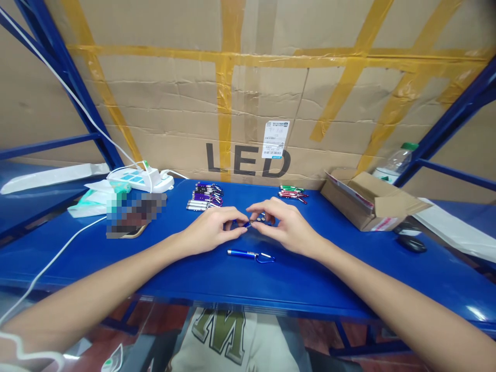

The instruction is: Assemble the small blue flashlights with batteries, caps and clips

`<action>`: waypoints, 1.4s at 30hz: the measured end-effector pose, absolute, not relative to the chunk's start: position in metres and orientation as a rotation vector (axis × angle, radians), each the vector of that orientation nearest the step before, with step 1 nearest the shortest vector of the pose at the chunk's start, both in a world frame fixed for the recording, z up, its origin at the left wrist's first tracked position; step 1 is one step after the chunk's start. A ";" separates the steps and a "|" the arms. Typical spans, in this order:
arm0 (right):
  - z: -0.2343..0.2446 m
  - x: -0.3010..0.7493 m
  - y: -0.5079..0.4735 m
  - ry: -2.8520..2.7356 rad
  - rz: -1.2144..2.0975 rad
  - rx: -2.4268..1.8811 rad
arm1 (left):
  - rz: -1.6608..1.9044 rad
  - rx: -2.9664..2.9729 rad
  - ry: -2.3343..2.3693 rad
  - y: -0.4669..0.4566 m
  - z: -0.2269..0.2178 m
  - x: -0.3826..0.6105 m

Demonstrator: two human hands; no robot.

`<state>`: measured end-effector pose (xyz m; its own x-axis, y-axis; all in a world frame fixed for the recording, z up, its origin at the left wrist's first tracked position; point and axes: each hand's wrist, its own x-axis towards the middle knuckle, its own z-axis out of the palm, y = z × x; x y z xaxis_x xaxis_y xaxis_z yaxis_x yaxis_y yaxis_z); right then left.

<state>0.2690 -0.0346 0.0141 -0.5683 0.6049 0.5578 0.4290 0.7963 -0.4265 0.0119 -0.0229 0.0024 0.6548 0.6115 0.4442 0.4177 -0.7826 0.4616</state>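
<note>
The blue torch (241, 253) with its metal clip lies flat on the table (310, 289). Just beyond it, the left hand (211, 227) and the right hand (289, 222) come together at a small blue piece (245, 225), which is apart from the torch. The left hand pinches this piece, thumb against forefinger. The right hand curls around the other end, its thumb and forefinger close in; whether they press on the piece or only touch it, I cannot tell. A few silver discs (260, 218) show among the right fingers (whether they lie in the hand or under it is unclear), also just beyond the blue torch.

The step in hand looks like close fingertip work on the small blue piece. As I judge it, the next move calls for a steady left pinch and careful right fingertips, since a part this small could slip and the discs could be knocked.

Farther beyond the blue torch, on its left, lie purple, black and silver torches (204, 197); also beyond it, on its right, are green and red torches (291, 195). Well to its right are an open cardboard box (349, 206) and a black mouse (411, 244); well to its left lies a phone (135, 221) (partly pixelated).
</note>
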 end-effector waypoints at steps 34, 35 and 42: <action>0.017 0.289 -0.017 -2.756 0.126 -0.997 | 0.959 2.524 0.995 -0.019 0.001 0.011; 0.018 0.287 -0.019 -2.762 0.129 -0.988 | 0.959 2.521 0.995 -0.019 0.001 0.011; 0.016 0.281 -0.024 -2.754 0.197 -0.880 | 0.961 2.535 0.997 -0.016 -0.002 0.011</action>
